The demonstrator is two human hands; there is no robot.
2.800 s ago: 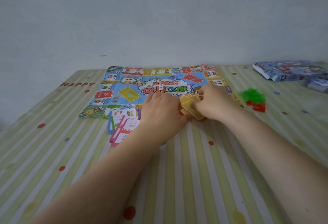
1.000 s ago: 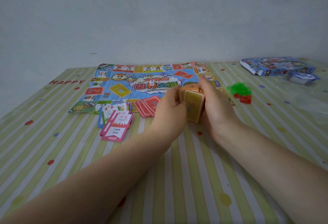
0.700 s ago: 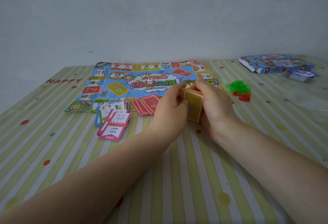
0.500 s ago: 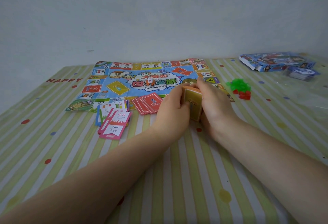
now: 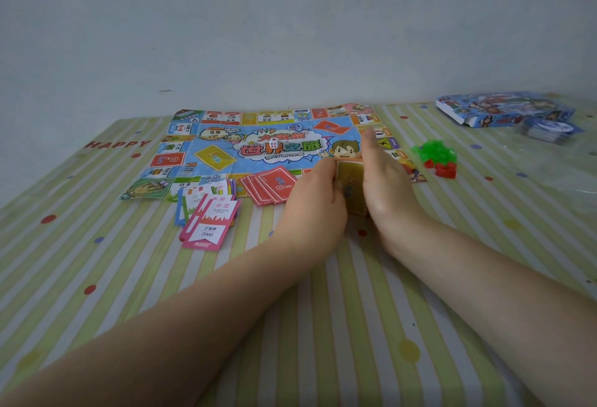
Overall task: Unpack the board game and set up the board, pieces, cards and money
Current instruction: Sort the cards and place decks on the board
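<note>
Paper deed cards [image 5: 206, 213], pink-edged, lie fanned on the striped tabletop [image 5: 97, 277] below the creased game board [image 5: 258, 145], a small die [image 5: 274, 143] at its centre. Flat red cards [image 5: 273, 185] overlap beside the left hand [image 5: 311, 203]. Both hands, right hand [image 5: 386, 187] included, clasp an upright yellow card stack [image 5: 350, 180], fingers curled round it. Further right: glossy green and red plastic houses [image 5: 439, 156], then the flattened cardboard box [image 5: 500, 111].

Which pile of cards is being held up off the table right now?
The yellow cards, squared upright between the left hand and right hand. The red cards lie fanned flat, and the pink-edged cards lie flat further left.
</note>
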